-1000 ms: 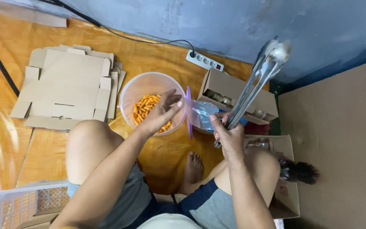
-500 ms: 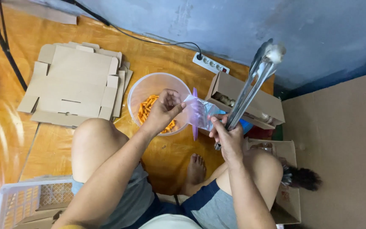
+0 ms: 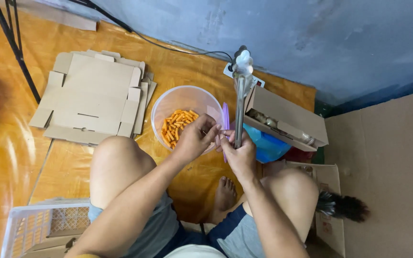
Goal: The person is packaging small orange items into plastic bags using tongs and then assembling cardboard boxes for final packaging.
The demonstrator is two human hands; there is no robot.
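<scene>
The metal tongs (image 3: 239,98) are long and shiny, and they stand almost upright, with the joined end up toward the camera and the tips down in the right hand (image 3: 239,155). The left hand (image 3: 194,139) touches a small clear plastic bag (image 3: 218,125) at the rim of the round clear bowl (image 3: 170,102). The bowl stands on the orange floor and holds short orange snack sticks (image 3: 178,126), piled on its bottom.

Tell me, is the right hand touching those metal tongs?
Touching. The head view shows the right hand wrapped around the lower end of the tongs, which stand upright from the fist.
</scene>
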